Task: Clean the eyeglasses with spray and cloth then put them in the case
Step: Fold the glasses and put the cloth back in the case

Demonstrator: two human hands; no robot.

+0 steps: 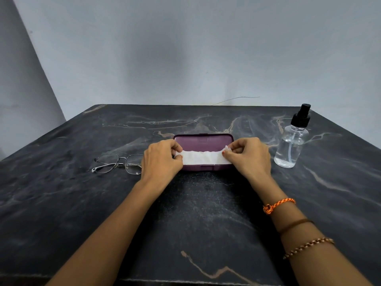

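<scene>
A white cloth (203,157) is stretched flat between my two hands, just over a purple glasses case (203,140) in the middle of the table. My left hand (161,156) pinches the cloth's left end and my right hand (250,154) pinches its right end. The case lies closed as far as I can tell, its front edge showing below the cloth. Thin metal-framed eyeglasses (118,164) lie on the table just left of my left hand, lenses up, partly hidden by it. A clear spray bottle (292,145) with a black pump top stands upright to the right.
Everything rests on a dark marble-patterned table (82,203) whose far edge meets a pale grey wall (185,58). My right forearm wears an orange thread, a brown band and a beaded bracelet.
</scene>
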